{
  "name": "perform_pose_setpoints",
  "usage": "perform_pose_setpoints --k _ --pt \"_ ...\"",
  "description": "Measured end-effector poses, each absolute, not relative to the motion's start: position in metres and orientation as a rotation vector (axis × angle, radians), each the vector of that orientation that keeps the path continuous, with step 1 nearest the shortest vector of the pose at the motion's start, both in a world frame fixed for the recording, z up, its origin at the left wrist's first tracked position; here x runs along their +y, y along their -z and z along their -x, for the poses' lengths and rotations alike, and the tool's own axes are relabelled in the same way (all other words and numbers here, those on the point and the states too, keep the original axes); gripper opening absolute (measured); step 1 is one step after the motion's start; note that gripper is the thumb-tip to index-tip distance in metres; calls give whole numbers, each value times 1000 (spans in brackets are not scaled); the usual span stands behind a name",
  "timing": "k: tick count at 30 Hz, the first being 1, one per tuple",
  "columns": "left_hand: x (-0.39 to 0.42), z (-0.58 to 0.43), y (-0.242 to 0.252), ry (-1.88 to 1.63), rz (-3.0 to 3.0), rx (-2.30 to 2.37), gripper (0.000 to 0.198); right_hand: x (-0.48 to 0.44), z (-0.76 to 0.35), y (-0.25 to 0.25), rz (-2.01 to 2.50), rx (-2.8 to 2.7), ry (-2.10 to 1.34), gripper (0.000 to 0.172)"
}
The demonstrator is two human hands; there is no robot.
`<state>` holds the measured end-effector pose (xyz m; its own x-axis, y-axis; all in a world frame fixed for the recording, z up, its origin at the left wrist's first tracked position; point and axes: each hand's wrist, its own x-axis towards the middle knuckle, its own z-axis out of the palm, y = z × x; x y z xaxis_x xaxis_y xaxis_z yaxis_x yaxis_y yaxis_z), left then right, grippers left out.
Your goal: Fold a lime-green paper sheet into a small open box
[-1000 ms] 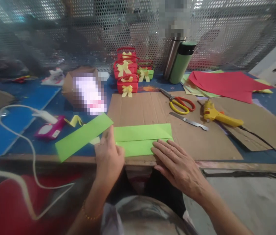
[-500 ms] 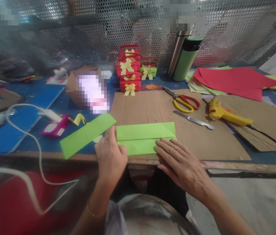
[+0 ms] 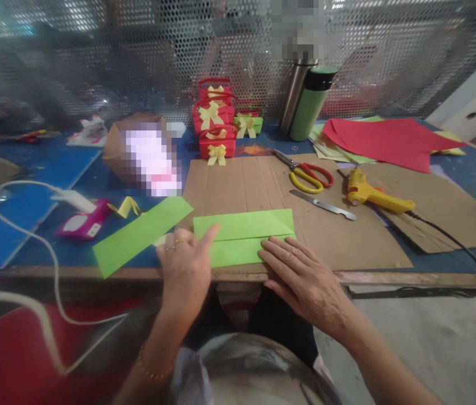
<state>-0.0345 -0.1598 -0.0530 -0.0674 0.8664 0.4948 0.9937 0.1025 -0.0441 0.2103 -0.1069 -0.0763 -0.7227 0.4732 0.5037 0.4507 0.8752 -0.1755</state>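
Note:
A folded green paper [image 3: 246,233] lies on the cardboard sheet [image 3: 263,185] at the table's near edge. My left hand [image 3: 185,267] rests on the paper's left end, index finger stretched out along the fold and the other fingers curled. My right hand [image 3: 300,275] lies flat with spread fingers on the paper's lower right part, pressing it down. A second green paper strip [image 3: 140,233] lies slanted just left of my left hand, untouched.
Scissors [image 3: 307,174], a metal blade [image 3: 324,205] and a yellow glue gun [image 3: 372,194] with its cable lie to the right. Red and green bowed gift boxes [image 3: 216,126], two flasks [image 3: 307,101], red paper sheets [image 3: 385,140], a brown box [image 3: 136,146] and a white cable [image 3: 22,225] stand around.
My left index finger has swung from the paper's left edge onto the fold, pointing right. My right hand has stayed flat on the paper. The view has shifted slightly.

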Motion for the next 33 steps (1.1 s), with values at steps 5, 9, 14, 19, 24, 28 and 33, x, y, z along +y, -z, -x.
perform_pose_setpoints --k 5,9,14,19,24,28,33 --pt "-155 41 45 344 2118 -1737 41 -107 -209 72 687 -2511 -84 44" --pt "-149 43 38 228 2269 -1584 34 -106 -209 73 683 -2499 -82 44" --pt "-147 46 36 89 2297 -1487 33 -105 -208 73 654 -2491 -49 42" --pt "-159 38 40 83 2241 -1439 40 -103 -206 77 634 -2467 21 40" --pt "-176 12 51 -11 2107 -1511 51 -100 -205 84 625 -2450 13 39" --pt "-183 -2 63 -37 2064 -1581 62 -95 -206 88 609 -2451 23 40" --pt "-185 -9 63 57 2045 -1717 64 -89 -204 91 594 -2433 41 39"
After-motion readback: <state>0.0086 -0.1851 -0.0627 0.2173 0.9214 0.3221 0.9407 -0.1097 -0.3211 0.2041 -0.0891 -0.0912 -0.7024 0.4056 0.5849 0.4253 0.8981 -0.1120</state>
